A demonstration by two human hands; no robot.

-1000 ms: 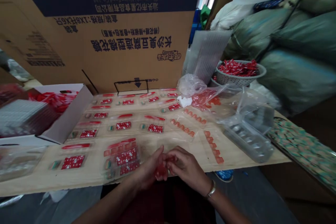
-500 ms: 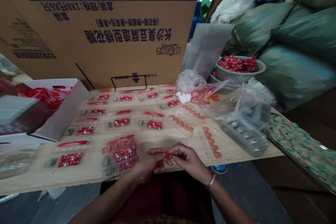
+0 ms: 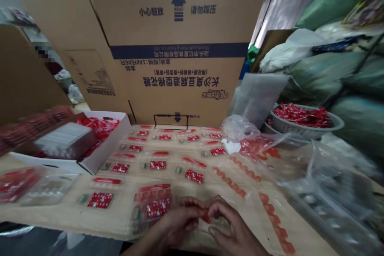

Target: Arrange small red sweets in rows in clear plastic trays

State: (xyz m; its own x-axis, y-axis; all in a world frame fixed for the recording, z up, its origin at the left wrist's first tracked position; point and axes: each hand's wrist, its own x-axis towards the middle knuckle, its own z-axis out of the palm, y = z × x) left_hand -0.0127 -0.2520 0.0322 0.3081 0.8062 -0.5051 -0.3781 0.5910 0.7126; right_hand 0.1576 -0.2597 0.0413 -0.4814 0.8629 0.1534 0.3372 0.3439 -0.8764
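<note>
1. The left hand (image 3: 180,220) and right hand (image 3: 231,224) are close together just over the near edge of the board, both curled inward. Their fingers (image 3: 196,204) are bent, not spread, and pinch a small red piece (image 3: 206,217) between them. Blur hides exactly which fingertips bear on it. Held up between the hands, the piece touches neither the board nor a tray.

2. Just beside the left hand lies a clear tray (image 3: 151,208) holding red sachets, a red stick and small packets. To the right, orange-red cubes (image 3: 271,216) sit in a line inside clear plastic, with a second line (image 3: 237,186) farther up.

3. The cardboard board (image 3: 45,213) carries spaced rows of red sachets (image 3: 157,165), each with a red stick (image 3: 107,181) above it. This spacing seems meant to keep each set separate and within reach.

4. At the far left, an open white box (image 3: 99,160) holds a stack of clear trays (image 3: 64,141) on loose red packs. A stack of clear trays (image 3: 330,216) lies at the right, and a crumpled plastic bag (image 3: 240,128) sits near the far edge.

5. Beyond, a plastic basket (image 3: 288,126) brims with red sachets (image 3: 301,115). A large printed carton (image 3: 177,60) stands behind the board, and green sacks (image 3: 327,76) are heaped to the right.
</note>
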